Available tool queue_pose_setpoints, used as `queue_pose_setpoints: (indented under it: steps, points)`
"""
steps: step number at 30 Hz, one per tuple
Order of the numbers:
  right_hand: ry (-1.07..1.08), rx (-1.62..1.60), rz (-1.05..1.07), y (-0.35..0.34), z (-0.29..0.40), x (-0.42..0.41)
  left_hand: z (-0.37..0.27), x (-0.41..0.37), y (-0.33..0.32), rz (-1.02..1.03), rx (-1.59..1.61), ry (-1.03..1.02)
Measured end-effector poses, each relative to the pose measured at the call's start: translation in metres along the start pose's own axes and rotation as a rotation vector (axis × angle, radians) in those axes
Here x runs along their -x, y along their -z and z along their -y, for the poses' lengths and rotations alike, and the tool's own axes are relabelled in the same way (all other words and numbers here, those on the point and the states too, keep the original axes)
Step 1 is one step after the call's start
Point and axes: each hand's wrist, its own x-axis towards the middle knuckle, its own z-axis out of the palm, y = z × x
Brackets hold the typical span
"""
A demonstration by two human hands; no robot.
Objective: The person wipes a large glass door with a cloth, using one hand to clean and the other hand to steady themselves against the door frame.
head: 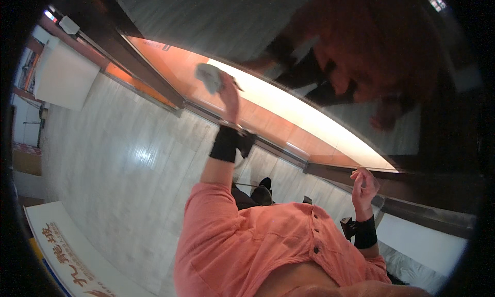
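Observation:
My left hand is raised and holds a pale grey-green cloth in front of a lit orange and white panel. Motion blurs the hand, and whether the cloth touches the panel cannot be told. Off to the right, my right hand is loosely bent with nothing visible in it, near the panel's lower right corner. Both wrists wear black bands with small devices. Above the lit strip, a dark glossy surface reflects a person and the floor.
A dark frame and low sill run below the panel. Grey wood-look flooring lies to the left. A white box-like object stands at upper left, and a white board bearing writing at lower left. A white surface lies at lower right.

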Motion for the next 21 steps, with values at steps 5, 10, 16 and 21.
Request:
queue_pose_setpoints:
  steps: [5, 10, 16, 21]
  points:
    - [-0.026, 0.023, 0.042, -0.008, -0.017, 0.01, 0.003, 0.187, -0.052, 0.381, -0.178, -0.08]
    - [-0.013, 0.003, 0.041, -0.005, -0.013, 0.009, 0.01, 0.115, -0.038, 0.221, -0.004, -0.001]
    - [-0.105, -0.042, 0.0, -0.005, -0.025, 0.034, -0.018, -0.006, -0.003, -0.108, 0.367, 0.263]
    - [-0.164, -0.017, 0.061, -0.018, -0.042, 0.053, 0.016, 0.133, -0.04, 0.263, 0.217, 0.373]
